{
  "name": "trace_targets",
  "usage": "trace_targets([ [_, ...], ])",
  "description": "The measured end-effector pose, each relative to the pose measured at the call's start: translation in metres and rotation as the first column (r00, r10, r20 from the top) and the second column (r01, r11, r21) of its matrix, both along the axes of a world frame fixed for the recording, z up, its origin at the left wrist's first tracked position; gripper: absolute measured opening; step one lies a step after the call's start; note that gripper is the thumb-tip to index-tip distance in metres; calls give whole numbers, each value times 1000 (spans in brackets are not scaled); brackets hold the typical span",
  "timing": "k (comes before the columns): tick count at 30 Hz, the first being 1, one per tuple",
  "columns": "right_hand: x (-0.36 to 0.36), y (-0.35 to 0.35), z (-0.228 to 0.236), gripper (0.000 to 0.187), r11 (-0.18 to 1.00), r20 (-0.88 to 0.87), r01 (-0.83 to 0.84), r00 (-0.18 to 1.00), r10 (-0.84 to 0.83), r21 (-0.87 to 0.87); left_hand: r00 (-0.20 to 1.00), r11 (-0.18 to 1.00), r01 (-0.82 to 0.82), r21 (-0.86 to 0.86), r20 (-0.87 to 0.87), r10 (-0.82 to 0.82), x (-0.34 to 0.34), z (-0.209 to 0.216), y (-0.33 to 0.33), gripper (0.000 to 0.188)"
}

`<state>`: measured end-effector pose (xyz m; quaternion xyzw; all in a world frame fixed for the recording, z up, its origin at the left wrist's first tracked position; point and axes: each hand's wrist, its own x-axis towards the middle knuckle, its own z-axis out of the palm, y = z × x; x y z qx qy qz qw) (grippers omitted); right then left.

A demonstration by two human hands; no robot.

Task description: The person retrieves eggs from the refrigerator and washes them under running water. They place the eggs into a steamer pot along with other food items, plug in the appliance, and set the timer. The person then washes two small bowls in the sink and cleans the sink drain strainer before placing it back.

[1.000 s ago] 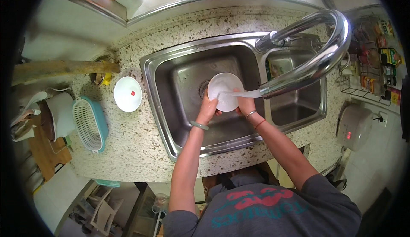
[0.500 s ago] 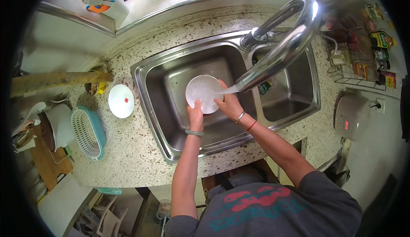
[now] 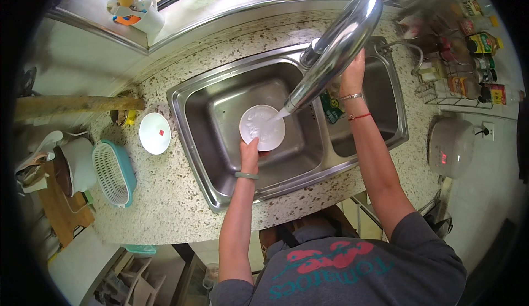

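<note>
One white bowl point(image 3: 262, 128) sits under running water point(image 3: 279, 115) in the sink point(image 3: 228, 103), now clamped by the left hand point(image 3: 249, 154) alone; the right hand point(image 3: 354, 76) has gone behind the faucet point(image 3: 332, 57), its grip too hidden to tell.

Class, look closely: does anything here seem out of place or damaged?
One thing: what looks like a green packet lies in the smaller sink basin, an odd spot for it. The bowl under the tap shows no visible damage.

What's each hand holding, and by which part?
The left hand holds a white bowl by its near rim. The right hand is partly behind the tap: can't tell.
</note>
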<state>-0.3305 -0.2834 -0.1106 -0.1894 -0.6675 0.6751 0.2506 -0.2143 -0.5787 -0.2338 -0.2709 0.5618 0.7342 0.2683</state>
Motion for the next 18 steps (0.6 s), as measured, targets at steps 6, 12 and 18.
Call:
trace_targets([
  [6, 21, -27, 3, 44, 994, -57, 54, 997, -49, 97, 998, 988, -15, -155, -61, 6, -2, 6, 0, 57],
  [12, 84, -92, -44, 33, 948, 357, -312, 895, 268, 70, 866, 544, -16, -839, -283, -411, 1, -16, -17, 63],
  [18, 127, -115, -108, 34, 895, 584, -447, 721, 372, -19, 840, 385, -15, -923, -220, -495, -15, 43, -19, 65],
])
